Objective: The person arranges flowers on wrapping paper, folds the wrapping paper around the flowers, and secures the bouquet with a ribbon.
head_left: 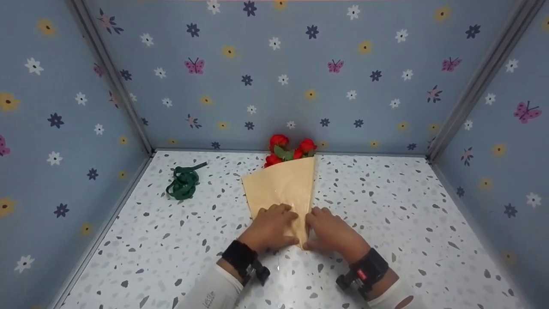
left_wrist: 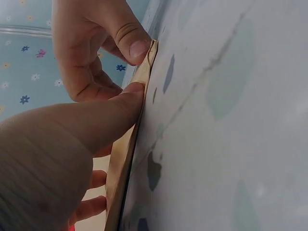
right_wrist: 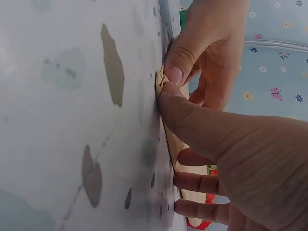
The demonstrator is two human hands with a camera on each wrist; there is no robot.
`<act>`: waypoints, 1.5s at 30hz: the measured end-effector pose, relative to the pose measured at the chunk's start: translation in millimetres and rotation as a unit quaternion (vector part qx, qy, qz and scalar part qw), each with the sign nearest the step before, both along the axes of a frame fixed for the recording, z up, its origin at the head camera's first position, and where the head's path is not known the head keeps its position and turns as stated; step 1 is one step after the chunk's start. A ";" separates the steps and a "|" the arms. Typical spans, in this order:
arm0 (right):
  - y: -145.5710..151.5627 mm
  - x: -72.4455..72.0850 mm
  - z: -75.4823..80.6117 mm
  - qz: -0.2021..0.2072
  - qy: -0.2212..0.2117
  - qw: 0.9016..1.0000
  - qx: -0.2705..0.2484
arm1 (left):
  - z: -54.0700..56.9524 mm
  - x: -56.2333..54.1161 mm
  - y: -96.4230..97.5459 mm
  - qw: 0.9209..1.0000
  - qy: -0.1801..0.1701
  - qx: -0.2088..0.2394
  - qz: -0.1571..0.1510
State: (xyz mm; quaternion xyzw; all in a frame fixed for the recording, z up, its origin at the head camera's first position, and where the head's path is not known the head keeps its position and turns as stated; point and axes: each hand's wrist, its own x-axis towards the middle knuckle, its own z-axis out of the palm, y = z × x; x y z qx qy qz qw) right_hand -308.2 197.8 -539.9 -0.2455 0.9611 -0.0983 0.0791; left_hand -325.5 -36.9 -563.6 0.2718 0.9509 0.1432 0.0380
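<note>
A cone of tan wrapping paper (head_left: 279, 180) lies on the table, its narrow end toward me. Out of its wide far end stick red artificial roses (head_left: 279, 140) with green leaves. My left hand (head_left: 271, 227) rests over the left side of the cone, and its thumb presses the paper edge near the tip. At the right edge my right hand (head_left: 333, 234) grips the paper, with its thumb (right_wrist: 175, 103) at the crumpled tip. Both thumbs are close together there in the wrist views. The stems are hidden inside the paper.
A loose bundle of dark green ribbon (head_left: 184, 182) lies on the left of the speckled white table (head_left: 386, 206). Blue panels (head_left: 296, 56) printed with flowers and butterflies stand behind it and at both sides. The rose heads are close to the back panel.
</note>
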 end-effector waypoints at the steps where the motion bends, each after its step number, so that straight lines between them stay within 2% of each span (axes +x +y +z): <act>1: 0.7 0.2 -0.6 0.006 0.003 1.000 -0.001 | -0.4 -0.1 -0.1 1.000 0.001 0.000 0.000; 7: 3.1 1.0 -1.4 0.025 0.014 1.000 -0.007 | -2.5 -1.2 -1.0 1.000 0.002 -0.001 -0.002; 11: 3.5 0.3 0.0 0.017 0.004 1.000 -0.009 | -2.3 -1.5 -1.4 1.000 -0.005 0.002 -0.003; 16: 3.1 -2.9 0.2 -0.007 -0.006 1.000 -0.022 | -1.1 -1.2 -1.4 1.000 -0.007 0.001 -0.003; 20: 0.0 -7.2 -1.2 -0.051 -0.029 0.995 -0.076 | -0.7 -0.3 -1.9 1.000 -0.014 0.007 0.006; 26: -3.1 -12.9 -7.6 -0.127 -0.077 0.974 -0.173 | 0.6 3.3 -2.7 0.998 -0.030 0.014 0.046; 30: -1.5 -16.8 -10.4 -0.157 -0.094 0.957 -0.225 | 3.9 4.2 -1.4 0.998 -0.033 0.001 0.045; 33: 0.8 -19.9 -10.2 -0.176 -0.117 0.939 -0.272 | 4.2 3.5 -1.5 0.998 -0.037 -0.010 0.040; 35: 2.2 -21.3 -10.7 -0.187 -0.126 0.930 -0.290 | 3.9 3.9 -1.8 0.998 -0.040 -0.011 0.037; 39: 2.9 -21.9 -12.7 -0.194 -0.121 0.930 -0.288 | 1.6 4.8 -1.6 0.999 -0.038 -0.008 0.024; 45: -1.8 -19.3 -14.4 -0.205 -0.078 0.952 -0.216 | 2.0 5.1 2.4 0.999 -0.044 -0.006 0.003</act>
